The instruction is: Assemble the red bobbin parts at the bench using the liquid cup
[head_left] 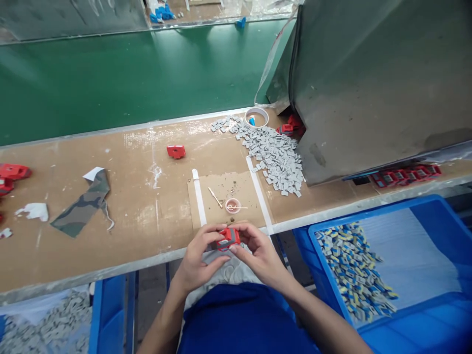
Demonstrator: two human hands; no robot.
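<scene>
A small red plastic part with grey bands (229, 238) is held between my two hands at the front edge of the bench. The fingers of my left hand (199, 258) touch its left side, with the thumb below. My right hand (261, 253) grips its right side between thumb and curled fingers. Just beyond the part, a small round cup (232, 205) with reddish-brown contents and a thin stick across it sits on a taped cardboard sheet (206, 184). A white stick (215, 197) lies beside the cup.
A heap of small grey pieces (275, 155) lies at right, with a tape roll (256, 118) behind. One red part (176, 151) lies farther back. Camouflage cloth (83, 204) is at left. A blue bin (438, 211) stands below right; a metal housing (376, 88) overhangs the bench.
</scene>
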